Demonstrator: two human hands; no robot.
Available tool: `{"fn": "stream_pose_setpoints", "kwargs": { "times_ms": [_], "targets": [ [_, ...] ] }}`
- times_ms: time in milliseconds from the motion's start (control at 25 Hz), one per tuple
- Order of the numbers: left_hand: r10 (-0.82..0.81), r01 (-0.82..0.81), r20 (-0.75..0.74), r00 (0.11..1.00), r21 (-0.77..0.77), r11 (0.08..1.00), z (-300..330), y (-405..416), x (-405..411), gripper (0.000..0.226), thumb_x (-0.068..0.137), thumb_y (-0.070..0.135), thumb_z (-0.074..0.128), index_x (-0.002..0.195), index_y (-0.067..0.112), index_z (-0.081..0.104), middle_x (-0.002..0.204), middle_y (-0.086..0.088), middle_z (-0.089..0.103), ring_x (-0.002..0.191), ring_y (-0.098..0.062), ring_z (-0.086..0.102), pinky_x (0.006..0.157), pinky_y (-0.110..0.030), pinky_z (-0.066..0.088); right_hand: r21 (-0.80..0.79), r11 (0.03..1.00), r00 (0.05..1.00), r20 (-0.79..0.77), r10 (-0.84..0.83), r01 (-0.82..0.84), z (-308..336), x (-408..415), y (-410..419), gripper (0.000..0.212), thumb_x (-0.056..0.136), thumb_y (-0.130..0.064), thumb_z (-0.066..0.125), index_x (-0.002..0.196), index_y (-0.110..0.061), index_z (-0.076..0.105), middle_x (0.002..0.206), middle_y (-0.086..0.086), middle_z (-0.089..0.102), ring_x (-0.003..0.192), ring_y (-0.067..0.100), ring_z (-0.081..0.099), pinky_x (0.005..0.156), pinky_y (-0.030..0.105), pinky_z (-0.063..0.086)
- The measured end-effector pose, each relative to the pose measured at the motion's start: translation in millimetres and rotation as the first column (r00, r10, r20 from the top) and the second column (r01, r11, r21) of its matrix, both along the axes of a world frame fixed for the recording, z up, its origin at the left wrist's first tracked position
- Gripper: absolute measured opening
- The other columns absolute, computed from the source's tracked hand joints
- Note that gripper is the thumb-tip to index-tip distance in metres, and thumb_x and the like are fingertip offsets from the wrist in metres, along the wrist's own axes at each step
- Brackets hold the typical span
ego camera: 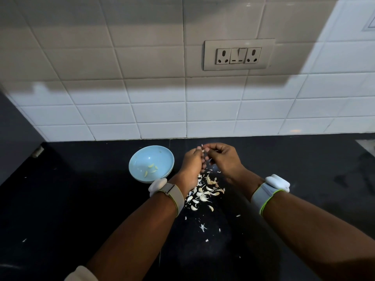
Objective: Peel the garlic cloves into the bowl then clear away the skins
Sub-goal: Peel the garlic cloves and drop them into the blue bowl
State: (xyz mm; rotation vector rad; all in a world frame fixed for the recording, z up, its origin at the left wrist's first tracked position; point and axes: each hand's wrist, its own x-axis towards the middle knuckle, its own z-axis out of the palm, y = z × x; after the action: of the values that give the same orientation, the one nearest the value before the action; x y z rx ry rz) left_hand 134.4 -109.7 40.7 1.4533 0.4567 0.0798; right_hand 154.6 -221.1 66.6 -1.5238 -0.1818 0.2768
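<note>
Looking down from the head view, I see both hands meeting above the dark surface [81, 199], at about 12 o'clock from the heap of skins. My left hand [192, 161] and right hand [221, 159] touch at the fingertips, and together they pinch a garlic clove [203, 148] with a pale sliver of skin sticking up; each grip is narrow, curled tight round that clove (most of it is hidden by the fingers). The garlic skins [203, 193] lie scattered on the surface just below the hands, between the two wrists, with small flakes trailing off toward 6 o'clock. The light blue bowl [140, 157] sits at 9 o'clock from the hands, just beside the left wrist, and holds a few peeled cloves [151, 168] near its bottom. Each wrist wears a band with a white device. Behind, at 12 o'clock, a socket panel [239, 54] sits on the tiled wall [121, 57].
</note>
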Motion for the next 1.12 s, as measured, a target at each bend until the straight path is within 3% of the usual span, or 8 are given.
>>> {"fn": "stream_pose_setpoints", "kwargs": {
  "times_ms": [120, 360, 480, 600, 720, 840, 960, 1120],
  "targets": [
    [-0.013, 0.012, -0.033, 0.999, -0.034, 0.999, 2, 0, 1, 0.037, 0.109, 0.027, 0.038, 0.077, 0.019, 0.052, 0.052, 0.009, 0.047, 0.047, -0.009, 0.041, 0.047, -0.024, 0.029, -0.052, 0.998, 0.999, 0.037, -0.039, 0.041, -5, 5, 1, 0.029, 0.093, 0.015, 0.048, 0.087, 0.001, 0.074, 0.072, 0.013, 0.069, 0.059, 0.018, 0.062, 0.059, 0.029, 0.055],
    [0.11, -0.121, -0.099, 0.989, -0.119, 0.985, -5, 0, 1, 0.032, 0.109, 0.032, 0.041, 0.08, 0.019, 0.048, 0.056, 0.006, 0.048, 0.045, -0.008, 0.041, 0.045, -0.022, 0.031, 0.025, 0.999, 0.989, -0.146, -0.019, 0.023, -20, 10, 1, 0.022, 0.096, 0.007, 0.053, 0.106, -0.001, 0.071, 0.077, 0.017, 0.068, 0.07, 0.026, 0.063, 0.078, 0.039, 0.059],
    [0.115, -0.123, -0.093, 0.989, -0.094, 0.988, -8, 4, 1, 0.032, 0.108, 0.036, 0.044, 0.082, 0.018, 0.05, 0.059, 0.003, 0.046, 0.046, -0.009, 0.042, 0.044, -0.022, 0.034, 0.068, 0.997, 0.977, -0.213, -0.013, 0.028, -21, 12, 0, 0.021, 0.098, 0.006, 0.054, 0.106, -0.002, 0.071, 0.079, 0.017, 0.069, 0.069, 0.02, 0.068, 0.077, 0.03, 0.061],
    [0.037, -0.038, -0.01, 0.999, -0.043, 0.998, -6, 5, -2, 0.026, 0.103, 0.036, 0.057, 0.094, 0.011, 0.055, 0.067, 0.0, 0.058, 0.053, -0.011, 0.052, 0.045, -0.024, 0.04, 0.081, 0.996, 0.975, -0.222, -0.018, 0.037, -21, 14, 0, 0.016, 0.097, 0.005, 0.058, 0.105, 0.0, 0.072, 0.079, 0.017, 0.07, 0.069, 0.021, 0.067, 0.078, 0.035, 0.061],
    [0.027, -0.028, 0.057, 0.998, 0.021, 0.999, -9, 5, -4, 0.025, 0.1, 0.023, 0.065, 0.108, 0.001, 0.059, 0.078, -0.006, 0.068, 0.059, -0.011, 0.057, 0.046, -0.024, 0.044, 0.099, 0.993, 0.971, -0.234, -0.045, 0.07, -21, 17, 0, 0.019, 0.093, 0.003, 0.068, 0.112, -0.001, 0.067, 0.084, 0.017, 0.071, 0.072, 0.025, 0.068, 0.078, 0.041, 0.061],
    [0.065, -0.067, 0.083, 0.994, 0.019, 0.998, -9, 6, -3, 0.021, 0.103, 0.022, 0.06, 0.106, 0.001, 0.062, 0.071, -0.004, 0.063, 0.057, -0.01, 0.055, 0.046, -0.024, 0.044, 0.121, 0.987, 0.971, -0.228, -0.075, 0.104, -20, 19, 1, 0.023, 0.092, 0.004, 0.07, 0.114, -0.002, 0.063, 0.081, 0.016, 0.068, 0.065, 0.021, 0.068, 0.066, 0.032, 0.062],
    [0.073, -0.074, 0.074, 0.995, 0.002, 0.997, -9, 8, -1, 0.024, 0.106, 0.028, 0.053, 0.095, 0.007, 0.06, 0.069, -0.001, 0.054, 0.053, -0.009, 0.052, 0.045, -0.023, 0.043, -0.007, 0.985, 0.974, -0.15, -0.169, 0.17, -20, 17, -2, 0.012, 0.092, -0.01, 0.075, 0.099, -0.002, 0.069, 0.073, 0.011, 0.065, 0.06, 0.018, 0.058, 0.058, 0.03, 0.053],
    [0.057, -0.059, 0.056, 0.997, 0.031, 0.998, -10, 10, 1, 0.032, 0.108, 0.033, 0.046, 0.088, 0.01, 0.055, 0.068, -0.002, 0.052, 0.052, -0.011, 0.052, 0.045, -0.024, 0.043, -0.297, 0.924, 0.97, 0.084, -0.227, 0.242, -25, 21, -9, 0.038, 0.09, -0.036, 0.076, 0.071, -0.005, 0.066, 0.062, 0.006, 0.065, 0.057, 0.016, 0.054, 0.06, 0.034, 0.048]
  ]
}}
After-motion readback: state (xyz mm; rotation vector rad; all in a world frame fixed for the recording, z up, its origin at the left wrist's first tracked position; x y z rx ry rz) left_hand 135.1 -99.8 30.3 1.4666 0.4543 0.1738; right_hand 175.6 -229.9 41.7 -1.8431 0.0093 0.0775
